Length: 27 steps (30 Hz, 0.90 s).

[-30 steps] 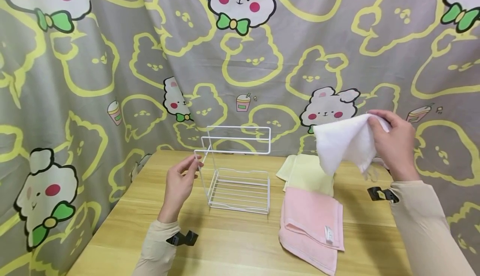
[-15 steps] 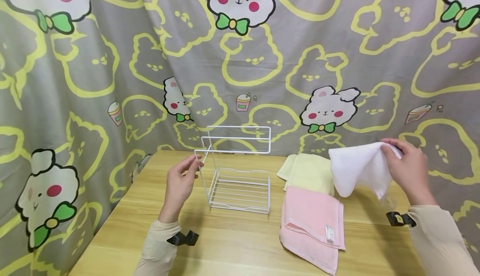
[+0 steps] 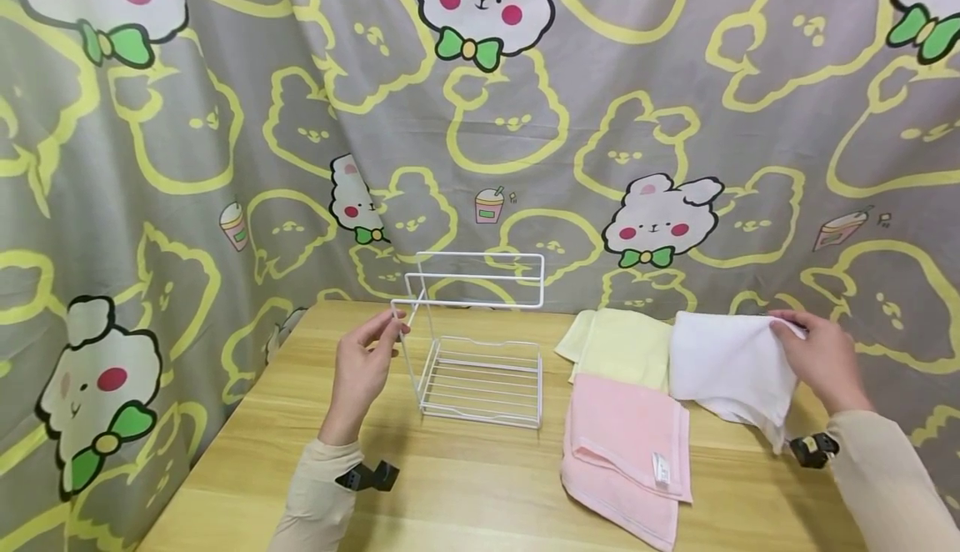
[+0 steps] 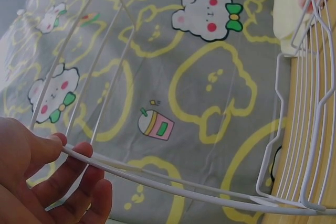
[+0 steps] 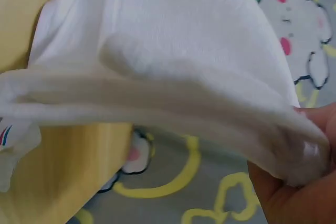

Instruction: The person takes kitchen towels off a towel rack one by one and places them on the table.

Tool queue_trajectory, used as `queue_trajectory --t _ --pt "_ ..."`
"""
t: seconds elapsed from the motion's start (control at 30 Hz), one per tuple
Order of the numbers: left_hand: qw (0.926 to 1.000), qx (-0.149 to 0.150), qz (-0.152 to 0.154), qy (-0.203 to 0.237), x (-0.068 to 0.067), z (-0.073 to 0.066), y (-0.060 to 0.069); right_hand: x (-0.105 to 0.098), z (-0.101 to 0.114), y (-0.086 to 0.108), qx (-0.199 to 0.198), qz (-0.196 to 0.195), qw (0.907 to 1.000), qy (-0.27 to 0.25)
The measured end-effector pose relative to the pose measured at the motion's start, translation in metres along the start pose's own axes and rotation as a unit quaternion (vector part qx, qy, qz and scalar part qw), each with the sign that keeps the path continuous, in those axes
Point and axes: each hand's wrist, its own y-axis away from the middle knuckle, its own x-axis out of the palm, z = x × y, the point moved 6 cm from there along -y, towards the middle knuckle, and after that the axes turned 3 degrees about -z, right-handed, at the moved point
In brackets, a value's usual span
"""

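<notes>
A white wire rack (image 3: 480, 414) stands upright on the table, with a slatted base and rails above. My left hand (image 3: 365, 373) pinches its left upright near the top; in the left wrist view the thumb and fingers (image 4: 79, 153) close on the wire. At the right, my right hand (image 3: 825, 360) pinches the corner of a folded white towel (image 3: 723, 360). The towel's left part lies low at the table, beside a yellow towel; its right part is still raised. The right wrist view shows the towel's folded layers (image 5: 184, 72) hanging from the hand.
A folded yellow towel (image 3: 626, 343) lies right of the rack, and a folded pink towel (image 3: 630, 444) with a small label overlaps its front. A patterned grey curtain (image 3: 510, 118) hangs right behind the wooden table (image 3: 465, 494).
My right hand has come down and to the right with the white towel, from above the yellow towel to the table beside it. The left hand keeps its hold on the rack.
</notes>
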Motion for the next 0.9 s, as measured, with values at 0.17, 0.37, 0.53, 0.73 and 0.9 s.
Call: queue_trajectory --t 0.17,0.37,0.53,0.73,0.9 --pt "1.0 0.003 0.003 0.002 0.001 0.0 0.0 0.007 -0.018 -0.011 -0.026 0.011 0.9989 0.036" --pt "1.0 0.005 0.0 0.004 0.0 -0.002 0.0 0.014 -0.029 -0.018 -0.035 0.023 0.9982 0.042" --pt "0.9999 0.011 0.0 0.005 0.0 -0.003 0.001 0.017 -0.033 -0.019 -0.019 0.013 0.9996 0.015" --pt "0.9999 0.016 0.002 0.004 0.001 -0.005 0.002 0.018 -0.032 -0.013 -0.007 0.015 0.9998 0.008" --pt "0.9993 0.036 0.007 -0.008 0.003 -0.007 0.001 0.019 -0.02 0.006 -0.044 0.008 0.9989 0.013"
